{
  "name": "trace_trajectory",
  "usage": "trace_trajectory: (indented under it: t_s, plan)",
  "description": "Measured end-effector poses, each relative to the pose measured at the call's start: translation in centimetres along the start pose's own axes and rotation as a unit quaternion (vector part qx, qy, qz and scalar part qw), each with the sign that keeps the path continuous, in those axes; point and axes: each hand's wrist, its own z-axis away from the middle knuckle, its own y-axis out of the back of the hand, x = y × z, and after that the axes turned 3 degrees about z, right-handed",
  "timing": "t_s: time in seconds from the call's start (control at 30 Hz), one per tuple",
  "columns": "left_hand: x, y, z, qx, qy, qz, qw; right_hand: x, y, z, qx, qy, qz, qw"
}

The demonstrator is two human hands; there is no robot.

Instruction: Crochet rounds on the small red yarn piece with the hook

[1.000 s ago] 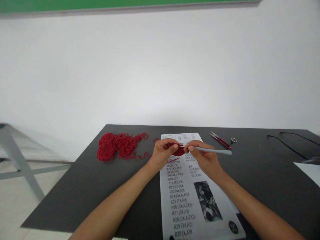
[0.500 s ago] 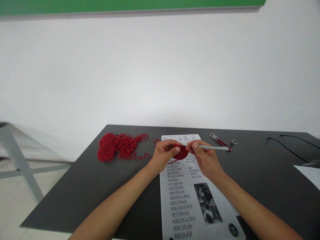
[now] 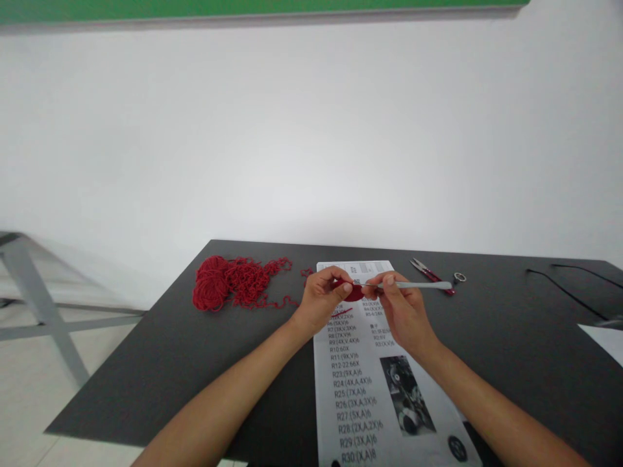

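Note:
Between thumb and fingers, my left hand [image 3: 325, 293] pinches a small red crochet piece [image 3: 354, 293]. My right hand [image 3: 396, 305] is closed on a crochet hook [image 3: 423, 285] with a grey handle, which points left. The hook's thin metal shaft reaches the upper edge of the red piece; whether its tip is in a stitch I cannot tell. Both hands are above a printed pattern sheet [image 3: 350, 389]. A short length of red yarn hangs below the piece, over the print.
On the black table [image 3: 272, 363], a ball of red yarn [image 3: 212, 283] with a loose, kinked heap [image 3: 248, 282] lies to the left. Thread snips [image 3: 431, 275] and a small ring [image 3: 459, 277] lie right of the hands. Eyeglasses [image 3: 567, 295] and white paper [image 3: 603, 340] are farther right.
The red piece has tilted and now shows a narrower face. The hook's shaft has drawn back slightly to the right, exposing more metal. The view has shifted a little.

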Motion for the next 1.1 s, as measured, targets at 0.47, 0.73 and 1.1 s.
trace_trajectory:
  t_s: [0.47, 0.73, 1.1]
  plan:
    - [-0.5, 0.2, -0.2, 0.045, 0.015, -0.009, 0.999, -1.3, 0.8, 0.6, -0.061, 0.268, 0.276, 0.921]
    - [-0.4, 0.0, -0.2, 0.039, 0.003, -0.024, 0.999, -1.0, 1.4, 0.5, -0.12, 0.404, 0.413, 0.808]
    - [-0.6, 0.4, 0.3, 0.024, -0.155, -0.254, 0.955, -0.1, 1.0, 0.4, -0.077, 0.423, 0.416, 0.801]
